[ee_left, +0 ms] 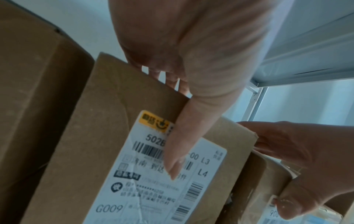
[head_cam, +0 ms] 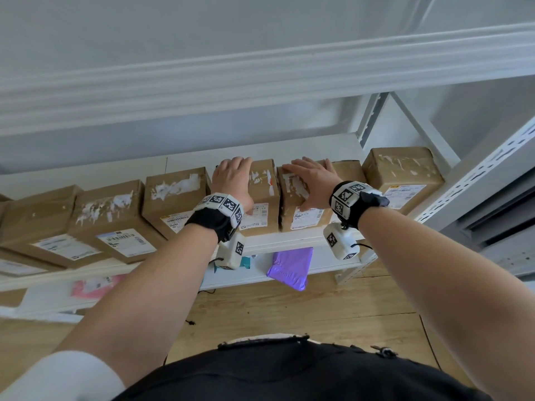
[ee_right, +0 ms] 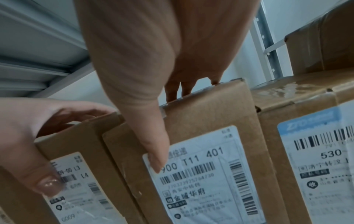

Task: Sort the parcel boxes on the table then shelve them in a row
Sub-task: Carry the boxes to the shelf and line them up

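**Cardboard parcels standing in a row, one hand on each of two**

Cardboard boxes are standing side by side on the white shelf board (head_cam: 304,146), and this board is the landmark for all places below.

Nearest, below the front edge of the board, a purple bag (head_cam: 291,267) is lying on a lower level, with a pink packet (head_cam: 92,286) further to the left.

At the front edge of the board, the left hand (head_cam: 233,180) is holding the G009 box (ee_left: 107,151). Its thumb is pressing flat on the front label and its fingers are lying over the top, so the box is being pinched between them. Just beside it, to the right, the right hand (head_cam: 312,180) is holding the T11 box (ee_right: 201,136) in the same way: thumb down on the label, fingers bent over the top edge. The two boxes are touching each other.

On the right of the T11 box, the 530 box (ee_right: 306,136) is touching it, and one more taped box (head_cam: 402,175) is standing at the right end of the board. On the left of the G009 box, three more parcels (head_cam: 110,215) are continuing the row.

Behind the row, a bare strip of the board is showing, and above it the upper shelf (head_cam: 260,73) is crossing the view.
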`<state>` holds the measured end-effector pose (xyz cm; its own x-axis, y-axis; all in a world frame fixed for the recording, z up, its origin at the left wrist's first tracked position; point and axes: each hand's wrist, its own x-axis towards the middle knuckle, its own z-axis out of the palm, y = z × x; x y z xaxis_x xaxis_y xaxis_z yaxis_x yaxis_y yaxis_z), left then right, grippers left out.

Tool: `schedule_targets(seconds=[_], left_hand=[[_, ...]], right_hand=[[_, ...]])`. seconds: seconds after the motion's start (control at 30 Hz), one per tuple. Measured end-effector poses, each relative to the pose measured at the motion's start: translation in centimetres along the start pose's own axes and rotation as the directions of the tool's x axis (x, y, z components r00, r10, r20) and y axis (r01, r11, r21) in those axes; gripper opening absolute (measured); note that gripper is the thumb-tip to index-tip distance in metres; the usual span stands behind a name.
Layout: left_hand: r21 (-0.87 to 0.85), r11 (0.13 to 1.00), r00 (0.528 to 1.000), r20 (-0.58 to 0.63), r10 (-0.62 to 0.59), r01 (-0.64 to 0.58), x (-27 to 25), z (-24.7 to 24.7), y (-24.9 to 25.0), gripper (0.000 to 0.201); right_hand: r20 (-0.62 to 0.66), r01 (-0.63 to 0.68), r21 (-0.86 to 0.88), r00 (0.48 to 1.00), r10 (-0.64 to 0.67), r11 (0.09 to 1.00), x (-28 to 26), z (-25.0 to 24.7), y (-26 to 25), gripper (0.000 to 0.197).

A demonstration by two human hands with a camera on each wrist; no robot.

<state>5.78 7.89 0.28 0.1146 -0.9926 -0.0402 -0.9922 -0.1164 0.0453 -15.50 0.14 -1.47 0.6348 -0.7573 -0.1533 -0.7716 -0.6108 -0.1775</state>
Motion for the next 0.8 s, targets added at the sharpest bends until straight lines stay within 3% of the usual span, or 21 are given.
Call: schedule_targets(seconds=[0.13,0.2,0.33,0.43,0.57,0.7,0.8], left_hand=[[0.037,0.999,0.999,0.035,-0.018,0.016,-0.4,0.2,0.4,0.125],[0.047,0.997,0.996,0.067,-0.063,0.060,-0.7,0.3,1.0,0.143],[-0.004,0.998,0.997,0.038,-0.065,0.065,-0.7,0.5,3.4,0.157],[-0.007,1.000,1.000,0.002,-0.007,0.007,-0.4,0.7,5.4,0.154],[0.035,0.994,0.994,-0.010,0.105,-0.105,-0.1,0.9,7.4,0.138],[0.050,0.990,0.991,0.053,0.127,-0.129,0.0,1.5,8.4,0.122],[0.055,0.990,0.991,0.051,0.127,-0.130,0.0,1.8,8.4,0.112]], right_hand=[[-0.009,-0.011,0.002,1.000,0.011,1.000,-0.9,0.2,0.4,0.132],[-0.050,-0.073,0.137,0.995,0.081,0.988,-2.0,-0.2,1.1,0.130],[-0.209,-0.175,0.486,0.928,0.308,0.856,-3.9,-0.3,4.2,0.063],[-0.298,-0.179,0.455,0.892,0.339,0.872,-4.4,1.3,6.0,0.040],[-0.200,-0.256,0.285,0.927,0.319,0.924,-3.9,3.6,6.4,0.049],[-0.215,-0.298,0.263,0.909,0.357,0.918,-3.7,4.2,5.9,0.045],[-0.278,-0.242,0.246,0.910,0.307,0.939,-4.1,4.4,5.9,0.042]])
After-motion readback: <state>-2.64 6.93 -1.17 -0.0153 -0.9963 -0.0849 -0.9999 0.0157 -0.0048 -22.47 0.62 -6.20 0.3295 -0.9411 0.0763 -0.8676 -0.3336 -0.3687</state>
